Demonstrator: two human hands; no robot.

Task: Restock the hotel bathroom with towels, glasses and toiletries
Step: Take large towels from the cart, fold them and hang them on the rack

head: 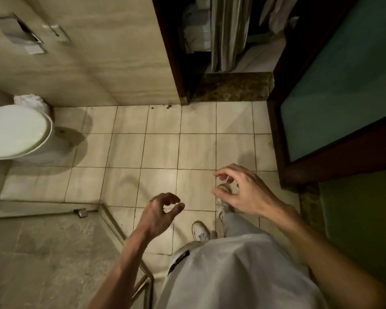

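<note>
Two empty hands above the tiled floor (161, 150).
At the left edge of the frame the toilet (16, 134) stands with its lid down, a recessed paper holder (18, 32) on the wall above it. In the lower middle, the left hand (162, 210) hangs with fingers loosely curled, grasping nothing. At the top middle, white folded fabric (196, 30), possibly towels, sits in the dark doorway beside a striped cloth (227, 30). Right of centre, the right hand (243, 192) is likewise released and empty. A green-panelled door (343, 85) fills the right side.
</note>
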